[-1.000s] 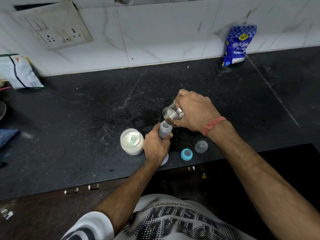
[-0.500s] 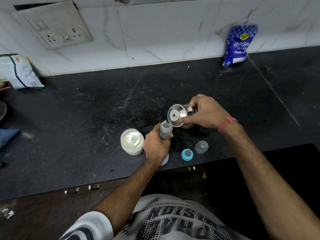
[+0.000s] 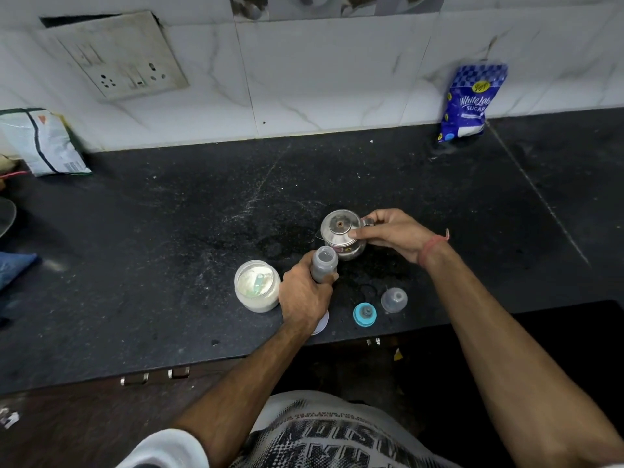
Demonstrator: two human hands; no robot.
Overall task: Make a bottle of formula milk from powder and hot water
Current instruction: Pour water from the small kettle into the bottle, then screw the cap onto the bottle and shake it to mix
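While the left hand (image 3: 305,295) grips the lower body of the open baby bottle (image 3: 324,265), keeping it upright on the black countertop (image 3: 169,231), the right hand (image 3: 391,233) holds the small steel kettle (image 3: 341,233) by its handle, thumb pressed on the edge of the lid. That kettle sits just behind the bottle's mouth, nearly level, its spout pointing left. The bottle is a grey, translucent cylinder with a round open neck; the kettle is shiny, rounded metal with a domed lid and a small knob. Just left of the bottle stands a clear jar of white powder (image 3: 257,290) with a pale scoop inside. Near the counter's front edge lie a blue ringed teat (image 3: 364,314) and a clear domed cap (image 3: 394,299), close together. Half a second ago the kettle was tipped steeply over the bottle; now it has swung back toward upright and moved slightly away.
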